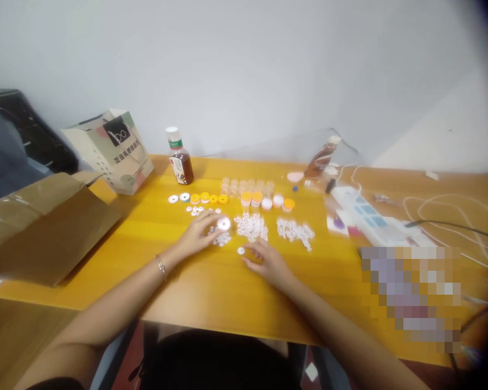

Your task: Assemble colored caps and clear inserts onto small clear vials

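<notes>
My left hand (199, 234) is closed on a white round cap (223, 223) with a dark centre, held by its edge between thumb and fingers. Below that cap lies a pile of small white pieces (220, 237). At the fingertips of my right hand (268, 263) is a small white disc (241, 251); blur hides the exact grip. Beyond this hand are two heaps of small white plastic parts, a left heap (251, 226) and a right heap (296, 232). More small white pieces (197, 210) are scattered behind my left hand.
Yellow and white caps (204, 197) form a row behind my hands, beside orange-topped round containers (256, 199) and clear cups (248, 187). A syrup-coloured bottle (181, 162), paper bag (124, 154) and cardboard box (52, 227) stand left. At right are another bottle (322, 157), power strip (368, 214) and cables.
</notes>
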Demonstrator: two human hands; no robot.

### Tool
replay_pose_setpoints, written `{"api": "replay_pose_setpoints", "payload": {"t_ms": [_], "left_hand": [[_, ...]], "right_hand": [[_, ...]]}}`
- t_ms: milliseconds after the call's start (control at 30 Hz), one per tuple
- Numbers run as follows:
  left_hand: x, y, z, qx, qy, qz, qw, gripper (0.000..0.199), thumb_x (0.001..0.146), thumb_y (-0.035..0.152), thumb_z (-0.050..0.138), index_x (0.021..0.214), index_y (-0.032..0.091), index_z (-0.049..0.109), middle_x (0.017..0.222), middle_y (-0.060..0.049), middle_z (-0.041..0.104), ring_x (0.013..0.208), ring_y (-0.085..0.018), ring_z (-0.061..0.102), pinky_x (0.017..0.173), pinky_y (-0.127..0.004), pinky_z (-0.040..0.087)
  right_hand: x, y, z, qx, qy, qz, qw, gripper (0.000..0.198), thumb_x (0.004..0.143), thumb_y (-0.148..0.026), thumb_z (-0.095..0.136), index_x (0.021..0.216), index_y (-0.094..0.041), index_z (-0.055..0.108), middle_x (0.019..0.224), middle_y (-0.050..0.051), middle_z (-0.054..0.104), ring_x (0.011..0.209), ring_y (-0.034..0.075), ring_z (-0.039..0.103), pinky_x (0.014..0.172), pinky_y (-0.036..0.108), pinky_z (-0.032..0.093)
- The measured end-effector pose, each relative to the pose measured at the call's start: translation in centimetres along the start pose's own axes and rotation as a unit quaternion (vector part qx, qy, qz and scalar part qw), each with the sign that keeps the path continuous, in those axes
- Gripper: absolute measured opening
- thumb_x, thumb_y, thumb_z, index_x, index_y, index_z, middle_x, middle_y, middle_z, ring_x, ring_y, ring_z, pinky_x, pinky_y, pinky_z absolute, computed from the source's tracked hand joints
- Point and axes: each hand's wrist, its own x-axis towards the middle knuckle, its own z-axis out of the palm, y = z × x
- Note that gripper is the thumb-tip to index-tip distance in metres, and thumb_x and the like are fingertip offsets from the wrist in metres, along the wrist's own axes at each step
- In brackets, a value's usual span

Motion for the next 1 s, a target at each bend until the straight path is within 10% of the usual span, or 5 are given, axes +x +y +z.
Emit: {"api": "replay_pose_setpoints", "payload": {"t_ms": [200,1000], "left_hand": [[-1.4,2.7,2.2,-0.049,-0.095,0.032,0.994,0.034,0.083,0.027,0.049,0.117,0.021,0.048,0.104,-0.007,0.055,0.095,-0.017,0.051,0.083,-0.032,0.042],[-1.3,2.6,3.5,0.015,-0.129,0.043,0.991,0.031,0.082,0.034,0.050,0.111,0.023,0.052,0.103,-0.005,0.059,0.094,-0.018,0.051,0.083,-0.033,0.036]], "right_hand": [[0.1,0.0,-0.1,0.024,-0.007,0.014,1.000,0.028,0.073,-0.025,0.059,0.100,-0.020,0.054,0.070,-0.001,0.048,0.058,0.012,0.048,0.056,0.025,0.044],[0.1,0.0,0.4,0.103,0.033,0.069,0.992,0.031,0.070,-0.028,0.062,0.091,-0.021,0.041,0.068,-0.003,0.050,0.055,0.010,0.047,0.051,0.024,0.043]]}}
